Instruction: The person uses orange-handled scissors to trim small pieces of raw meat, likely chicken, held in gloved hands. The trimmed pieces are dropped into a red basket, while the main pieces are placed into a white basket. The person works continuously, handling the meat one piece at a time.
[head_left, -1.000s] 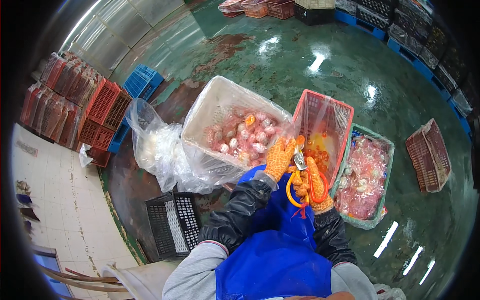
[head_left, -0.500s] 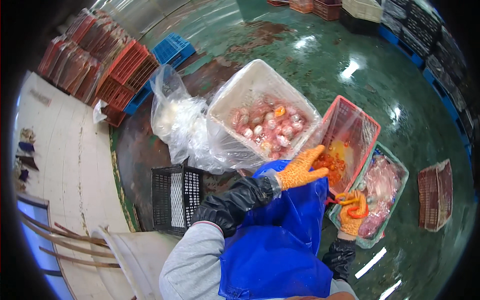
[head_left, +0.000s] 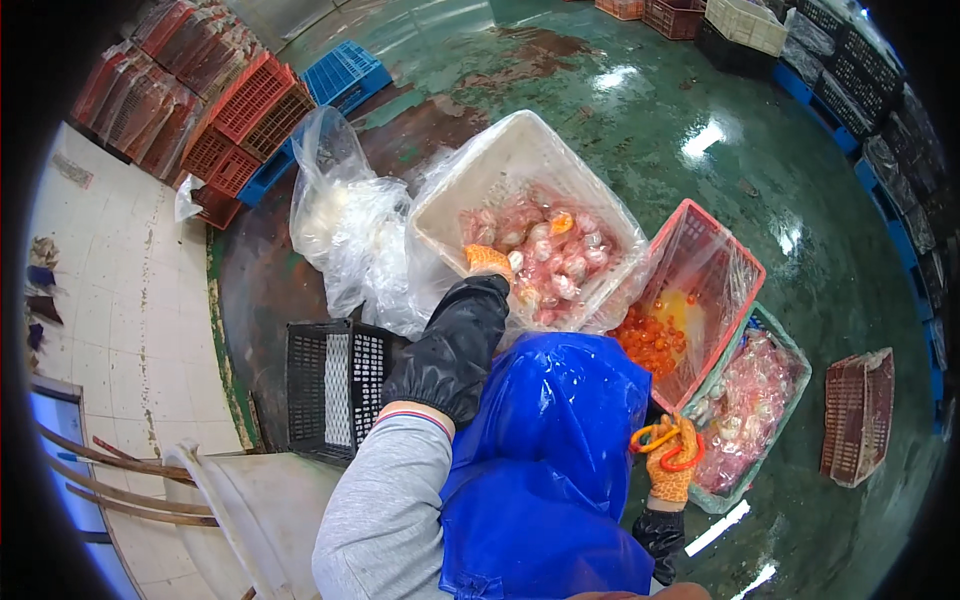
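My left hand, in an orange textured glove, reaches into the near left side of a white crate lined with clear plastic. Its fingers are partly hidden against a wet pile of pinkish pieces with pale round lumps. My right hand, gloved alike, closes round a tool with one yellow-orange and one red loop; its other end cannot be made out. That hand is beside a green crate of pink wet pieces. Adjoining it, a plastic-lined red crate holds small orange balls in yellowish liquid.
A black crate stands at my left, with crumpled clear plastic beyond it. A brown-red crate lies on the wet green floor at right. Stacked red crates and a blue crate stand far left.
My left hand has moved left from over the red crate's near side into the white crate. My right hand has drawn slightly nearer and left, the looped tool still in it.
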